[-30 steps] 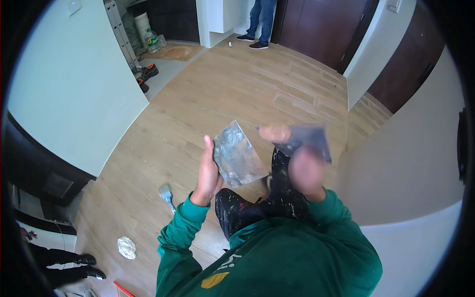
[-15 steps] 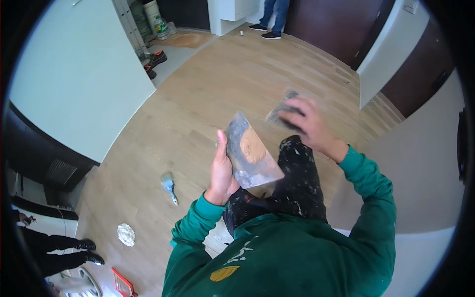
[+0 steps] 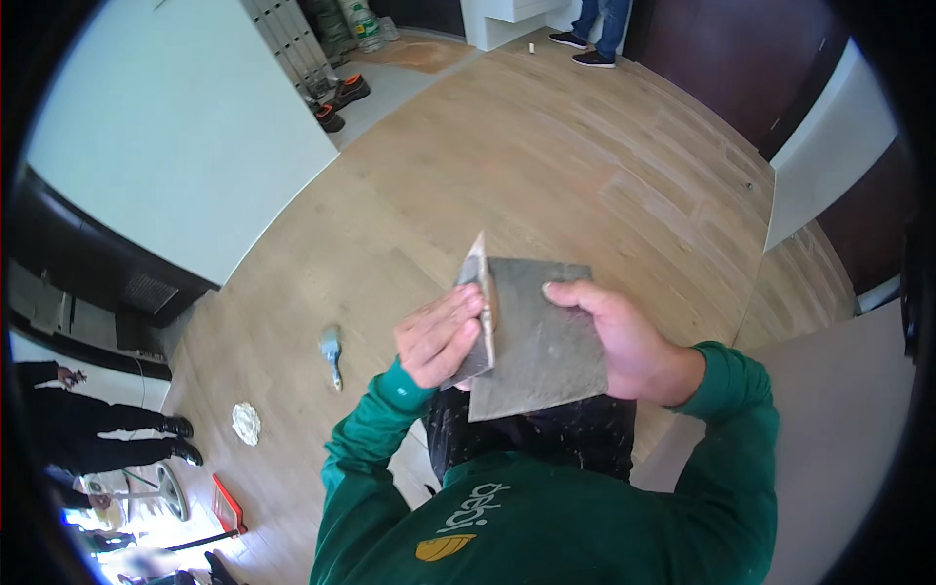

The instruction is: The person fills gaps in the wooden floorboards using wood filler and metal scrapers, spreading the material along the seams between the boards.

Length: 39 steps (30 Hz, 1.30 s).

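In the middle of the head view, my left hand (image 3: 437,336) grips a metal putty blade (image 3: 472,261). It stands almost edge-on, with a ridge of beige filler on the side facing the plate. My right hand (image 3: 634,341) holds a dull grey rectangular plate (image 3: 546,331), thumb on its upper face and fingers hidden beneath. The blade's edge meets or nearly meets the plate's left part; exact contact I cannot tell. Any handles are hidden. Both tools are above my paint-spotted dark trousers (image 3: 531,434).
On the wood floor (image 3: 409,195) left of me lie a paintbrush (image 3: 331,356) and a white lump (image 3: 247,424). One person (image 3: 600,29) stands at the far doorway, another (image 3: 107,429) at lower left near a red-framed object (image 3: 226,502). A ladder (image 3: 288,44) and shoes (image 3: 346,93) stand far left.
My right hand has brought the grey plate in from the upper right to beside the blade. My left hand has turned the blade from face-up to almost edge-on. The view has shifted.
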Motion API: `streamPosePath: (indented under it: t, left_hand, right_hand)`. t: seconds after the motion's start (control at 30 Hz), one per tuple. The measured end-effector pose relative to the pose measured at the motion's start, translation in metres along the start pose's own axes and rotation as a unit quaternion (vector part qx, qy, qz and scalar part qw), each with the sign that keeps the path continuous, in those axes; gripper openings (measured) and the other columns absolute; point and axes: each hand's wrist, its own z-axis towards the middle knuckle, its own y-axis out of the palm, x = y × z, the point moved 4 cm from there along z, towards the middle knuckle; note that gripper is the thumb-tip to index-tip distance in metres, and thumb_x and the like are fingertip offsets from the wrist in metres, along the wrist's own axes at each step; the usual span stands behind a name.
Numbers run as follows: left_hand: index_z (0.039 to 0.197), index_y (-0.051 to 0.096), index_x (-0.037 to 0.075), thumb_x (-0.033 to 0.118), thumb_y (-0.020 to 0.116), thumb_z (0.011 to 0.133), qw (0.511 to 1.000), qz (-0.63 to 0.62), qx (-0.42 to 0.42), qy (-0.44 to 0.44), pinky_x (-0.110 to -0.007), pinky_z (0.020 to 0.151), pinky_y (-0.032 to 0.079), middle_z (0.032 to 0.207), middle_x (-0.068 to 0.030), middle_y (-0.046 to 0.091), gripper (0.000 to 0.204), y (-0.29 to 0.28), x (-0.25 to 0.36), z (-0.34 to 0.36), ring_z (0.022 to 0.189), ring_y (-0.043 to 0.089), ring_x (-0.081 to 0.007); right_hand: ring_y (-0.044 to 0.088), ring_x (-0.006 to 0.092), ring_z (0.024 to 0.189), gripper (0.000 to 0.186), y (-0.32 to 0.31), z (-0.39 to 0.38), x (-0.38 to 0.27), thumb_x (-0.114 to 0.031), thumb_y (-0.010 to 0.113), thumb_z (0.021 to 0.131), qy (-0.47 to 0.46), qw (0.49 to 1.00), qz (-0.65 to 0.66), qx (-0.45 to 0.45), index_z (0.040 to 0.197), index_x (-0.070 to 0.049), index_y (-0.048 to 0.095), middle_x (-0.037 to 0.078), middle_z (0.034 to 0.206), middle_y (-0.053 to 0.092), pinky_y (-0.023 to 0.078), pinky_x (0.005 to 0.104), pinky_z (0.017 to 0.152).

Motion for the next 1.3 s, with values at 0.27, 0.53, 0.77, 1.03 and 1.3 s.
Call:
streamPosePath:
  t: [0.27,0.53,0.77,1.03,1.3]
  left_hand:
    - [0.104,0.064,-0.004,0.033,0.046,0.102,0.867,-0.039,0.068,-0.492,-0.034,0.075,0.054,0.099,-0.016,0.068,0.041,0.119,-0.05,-0.099,0.082,0.067,-0.0237]
    - [0.108,0.062,0.011,0.043,0.048,0.099,0.35,-0.429,0.392,-0.735,-0.028,0.055,0.053,0.084,-0.0023,0.066,0.037,0.167,-0.051,-0.232,0.068,0.063,-0.0134]
    - [0.091,0.061,0.011,0.041,0.048,0.1,0.123,-0.487,0.479,-0.72,-0.023,0.047,0.05,0.074,-0.0014,0.062,0.034,0.132,-0.001,-0.347,0.062,0.062,-0.0109]
    - [0.105,0.065,0.007,0.037,0.042,0.103,0.165,-0.493,0.554,-0.65,-0.027,0.062,0.055,0.088,-0.0044,0.067,0.038,0.122,0.021,-0.383,0.079,0.066,-0.0155]
    - [0.106,0.064,0.006,0.039,0.04,0.103,0.151,-0.499,0.571,-0.634,-0.029,0.069,0.055,0.089,-0.0038,0.064,0.041,0.123,0.02,-0.381,0.082,0.064,-0.0147]
  right_hand:
    - [0.068,0.0241,0.094,0.033,-0.15,0.038,-0.101,-0.022,0.054,0.093,-0.058,0.992,0.107,-0.042,0.118,-0.001,0.058,0.013,0.107,0.067,0.055,0.0416,0.086]
    - [0.065,0.0288,0.101,0.038,-0.452,0.062,-0.19,-0.01,0.057,0.084,-0.285,0.95,0.091,0.092,0.12,0.003,0.054,0.015,0.112,0.065,0.051,0.0437,0.095]
    - [0.065,0.0279,0.096,0.037,-0.638,0.13,-0.198,-0.008,0.058,0.082,-0.185,0.958,-0.013,0.217,0.117,0.003,0.056,0.012,0.108,0.065,0.051,0.0394,0.091]
    - [0.061,0.0275,0.099,0.027,-0.664,0.234,-0.257,-0.004,0.055,0.078,-0.152,0.677,-0.627,0.355,0.102,-0.002,0.067,0.012,0.105,0.065,0.048,0.0424,0.082]
    - [0.056,0.0328,0.102,0.032,-0.639,0.28,-0.228,-0.003,0.056,0.075,-0.202,0.418,-0.806,0.367,0.105,-0.006,0.068,0.011,0.103,0.06,0.049,0.0423,0.087]
